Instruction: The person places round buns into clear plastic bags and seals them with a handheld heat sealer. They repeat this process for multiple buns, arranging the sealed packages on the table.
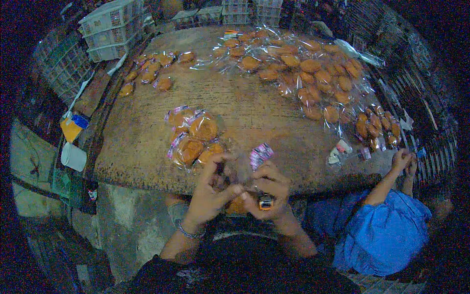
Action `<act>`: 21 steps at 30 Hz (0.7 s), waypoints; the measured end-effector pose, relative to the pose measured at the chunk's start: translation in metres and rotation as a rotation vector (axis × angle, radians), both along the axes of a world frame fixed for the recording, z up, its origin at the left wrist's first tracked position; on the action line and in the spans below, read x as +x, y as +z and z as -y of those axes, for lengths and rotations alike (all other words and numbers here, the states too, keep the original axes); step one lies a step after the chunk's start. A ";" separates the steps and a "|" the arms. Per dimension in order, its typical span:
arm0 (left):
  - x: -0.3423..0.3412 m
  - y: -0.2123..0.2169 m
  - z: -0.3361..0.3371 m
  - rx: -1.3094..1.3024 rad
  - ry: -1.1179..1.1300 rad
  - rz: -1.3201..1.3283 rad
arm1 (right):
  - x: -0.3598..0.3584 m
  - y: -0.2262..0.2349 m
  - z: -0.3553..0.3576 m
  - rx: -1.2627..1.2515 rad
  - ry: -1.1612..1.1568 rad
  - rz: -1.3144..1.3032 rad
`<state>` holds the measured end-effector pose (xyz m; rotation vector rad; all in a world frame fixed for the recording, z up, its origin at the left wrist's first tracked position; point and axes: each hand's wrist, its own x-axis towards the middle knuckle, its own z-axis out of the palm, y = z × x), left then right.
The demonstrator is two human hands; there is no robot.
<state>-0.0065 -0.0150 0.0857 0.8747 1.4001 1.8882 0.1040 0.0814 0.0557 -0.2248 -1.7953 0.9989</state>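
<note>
Both hands, left [208,188] and right [268,188], pinch a clear wrapper [259,156] at the table's [147,147] near edge; its contents are hidden.

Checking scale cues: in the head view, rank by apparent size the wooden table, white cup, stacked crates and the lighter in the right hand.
1. wooden table
2. stacked crates
3. white cup
4. lighter, though nearest the camera
</note>
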 end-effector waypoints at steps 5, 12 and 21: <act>-0.013 -0.010 0.004 -0.181 -0.197 -0.435 | 0.003 0.013 0.006 -0.151 0.103 0.062; -0.016 -0.024 -0.005 -0.145 -0.411 -0.171 | -0.005 0.015 0.016 -0.310 0.011 -0.069; -0.016 -0.023 0.001 -0.166 -0.119 -0.361 | 0.007 0.013 0.004 -0.515 -0.154 0.348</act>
